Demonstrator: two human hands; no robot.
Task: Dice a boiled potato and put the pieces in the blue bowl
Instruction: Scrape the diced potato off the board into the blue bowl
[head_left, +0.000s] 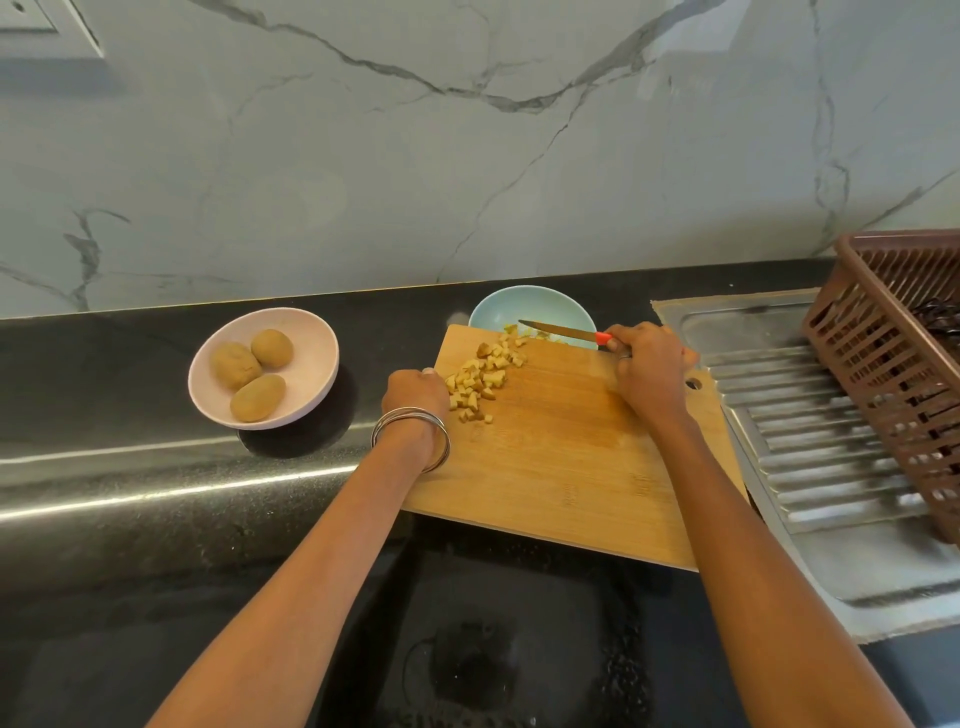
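Observation:
Diced potato pieces (480, 382) lie in a loose pile on the upper left of a wooden cutting board (566, 457). The board's far edge is raised over the rim of the blue bowl (501, 306), and a few pieces sit at that edge and inside the bowl. My left hand (415, 397) grips the board's left edge beside the pile. My right hand (649, 364) holds a knife (558, 331) by its red handle, the blade pointing left over the bowl.
A pink bowl (306, 395) with three whole potatoes (252, 371) stands to the left on the black counter. A steel sink drainboard (826, 452) lies to the right, with a brown plastic basket (904, 364) on it. A marble wall rises behind.

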